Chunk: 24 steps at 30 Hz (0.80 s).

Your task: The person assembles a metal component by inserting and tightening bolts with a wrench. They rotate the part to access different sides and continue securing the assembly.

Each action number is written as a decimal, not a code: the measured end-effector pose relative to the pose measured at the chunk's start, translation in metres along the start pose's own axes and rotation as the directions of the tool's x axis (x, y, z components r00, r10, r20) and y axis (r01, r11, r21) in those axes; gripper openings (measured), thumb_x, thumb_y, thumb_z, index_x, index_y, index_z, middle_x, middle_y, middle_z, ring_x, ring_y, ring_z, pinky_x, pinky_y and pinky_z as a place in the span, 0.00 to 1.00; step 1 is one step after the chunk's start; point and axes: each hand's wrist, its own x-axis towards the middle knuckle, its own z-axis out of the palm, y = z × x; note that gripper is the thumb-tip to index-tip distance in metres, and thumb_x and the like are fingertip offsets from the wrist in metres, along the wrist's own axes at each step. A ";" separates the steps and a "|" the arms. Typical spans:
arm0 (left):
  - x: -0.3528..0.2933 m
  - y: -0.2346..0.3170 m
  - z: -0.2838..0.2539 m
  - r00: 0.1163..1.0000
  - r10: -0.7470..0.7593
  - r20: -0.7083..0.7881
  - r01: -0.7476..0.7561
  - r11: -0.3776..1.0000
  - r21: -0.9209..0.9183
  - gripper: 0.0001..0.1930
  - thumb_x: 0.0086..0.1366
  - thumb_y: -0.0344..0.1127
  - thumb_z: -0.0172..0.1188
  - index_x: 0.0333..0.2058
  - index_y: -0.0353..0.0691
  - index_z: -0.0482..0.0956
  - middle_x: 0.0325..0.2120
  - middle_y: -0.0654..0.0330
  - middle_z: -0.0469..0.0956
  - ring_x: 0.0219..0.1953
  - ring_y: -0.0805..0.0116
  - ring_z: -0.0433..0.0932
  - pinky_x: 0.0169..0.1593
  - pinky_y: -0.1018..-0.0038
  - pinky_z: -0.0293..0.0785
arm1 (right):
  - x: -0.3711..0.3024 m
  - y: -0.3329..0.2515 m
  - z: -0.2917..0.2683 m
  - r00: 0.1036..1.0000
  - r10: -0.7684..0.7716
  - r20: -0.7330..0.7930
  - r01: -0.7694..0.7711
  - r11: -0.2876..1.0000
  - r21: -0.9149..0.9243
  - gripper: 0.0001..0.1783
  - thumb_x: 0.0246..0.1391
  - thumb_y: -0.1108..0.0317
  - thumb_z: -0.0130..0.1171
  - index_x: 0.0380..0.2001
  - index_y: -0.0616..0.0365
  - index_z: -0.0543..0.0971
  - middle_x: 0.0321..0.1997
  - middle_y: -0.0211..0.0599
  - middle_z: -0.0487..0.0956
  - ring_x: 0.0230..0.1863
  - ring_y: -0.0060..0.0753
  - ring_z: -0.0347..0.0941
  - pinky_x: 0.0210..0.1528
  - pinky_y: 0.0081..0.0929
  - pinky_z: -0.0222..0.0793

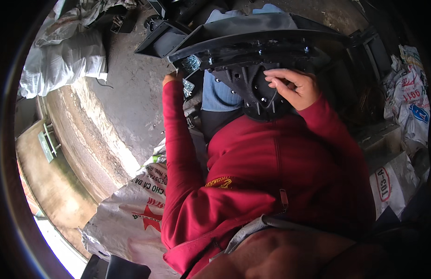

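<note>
A black ribbed plastic part (245,81) sits over the lap, below the far curved panel (252,43). The right hand (297,88) is at its right, thumb and forefinger narrowly parted; the left hand (172,78), near silver screws (191,63), has a grip I cannot tell.

Left of upper centre, the bare left hand (172,78) has indistinct fingers and silvery metal fasteners (191,63) are uncountably small, while the bottom-left edge crops a black angular object (126,269).
</note>
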 end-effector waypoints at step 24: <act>0.105 -0.124 0.174 0.991 -0.103 0.087 0.081 0.970 0.231 0.14 0.61 0.40 0.55 0.37 0.38 0.83 0.39 0.48 0.82 0.44 0.53 0.81 0.46 0.62 0.78 | 0.019 -0.010 -0.017 0.934 0.333 0.132 -0.338 0.941 0.018 0.13 0.60 0.70 0.52 0.47 0.59 0.78 0.36 0.36 0.82 0.35 0.22 0.80 0.29 0.14 0.67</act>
